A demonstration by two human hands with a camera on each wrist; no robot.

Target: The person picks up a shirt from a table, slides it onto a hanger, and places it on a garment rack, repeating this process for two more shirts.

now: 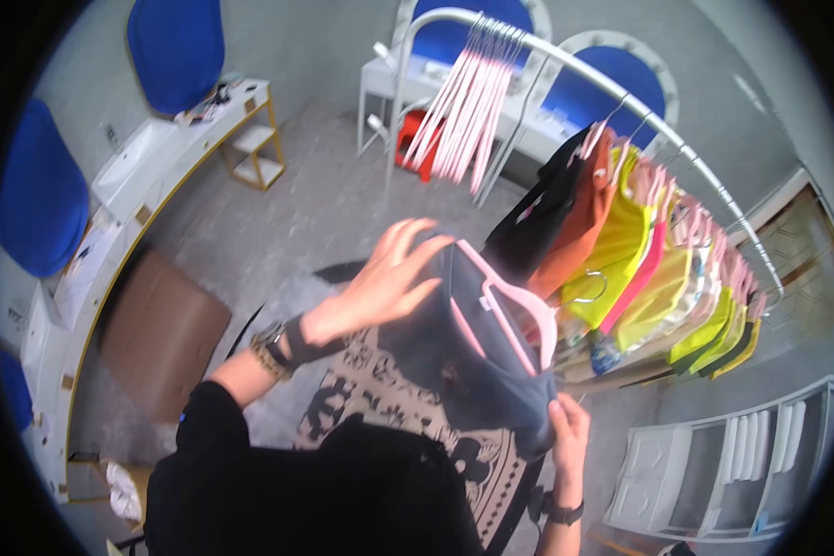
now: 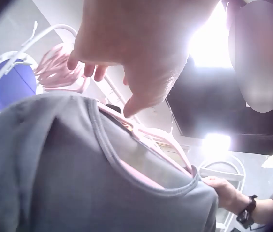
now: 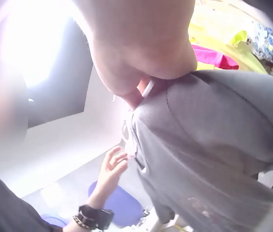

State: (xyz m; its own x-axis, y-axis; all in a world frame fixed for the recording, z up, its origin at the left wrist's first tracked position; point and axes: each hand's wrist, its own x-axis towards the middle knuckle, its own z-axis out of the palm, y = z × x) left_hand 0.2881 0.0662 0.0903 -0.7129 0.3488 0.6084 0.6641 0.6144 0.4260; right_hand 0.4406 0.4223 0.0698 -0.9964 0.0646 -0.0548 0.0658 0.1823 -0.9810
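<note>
A dark grey garment (image 1: 491,394) is spread on a pink hanger (image 1: 534,304), whose bar shows through the neckline. The left hand (image 1: 366,295) is at the garment's far shoulder, fingers spread and thumb extended; in the left wrist view this hand (image 2: 136,48) is above the collar, gripping nothing. At the opposite shoulder the right hand (image 1: 570,434) pinches the cloth by the hanger's end. The right wrist view has the right hand (image 3: 141,43) over the grey cloth (image 3: 214,135), its fingertips partly hidden, and the left hand (image 3: 109,175) beyond with fingers apart.
A white rack (image 1: 574,61) stands ahead, with bare pink hangers (image 1: 463,116) on its left and colourful clothes (image 1: 612,250) on its right. A patterned rug (image 1: 343,398) lies below. At left are a brown seat (image 1: 162,334) and a long counter (image 1: 171,139); white shelves (image 1: 658,473) stand lower right.
</note>
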